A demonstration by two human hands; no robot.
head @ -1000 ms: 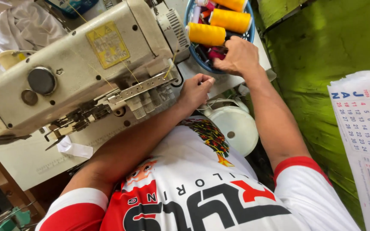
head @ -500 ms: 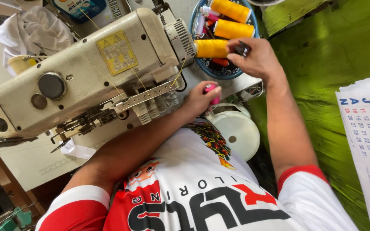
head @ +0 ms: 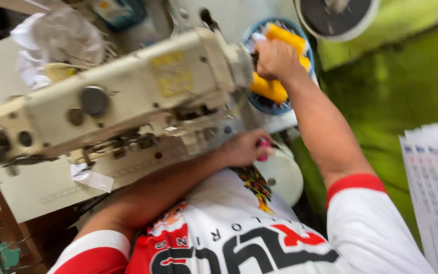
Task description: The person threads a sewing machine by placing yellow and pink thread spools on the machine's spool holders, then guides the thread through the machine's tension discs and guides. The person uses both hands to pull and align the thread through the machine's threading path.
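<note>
My left hand rests at the front edge of the sewing table, closed on a small pink spool. My right hand reaches into a blue basket of thread cones beside the head of the cream sewing machine. Its fingers curl down among the cones and hide what they touch. One yellow cone lies just below that hand, another yellow cone just above it. The frame is motion-blurred.
A white round object sits under the table edge near my left hand. A paper calendar hangs at the right against a green surface. White cloth and plastic lie behind the machine. A dark round disc is at the top.
My right hand has pushed further into the basket, over the yellow cones. My left hand picked up the pink spool and still holds it. The view swung to the right.
</note>
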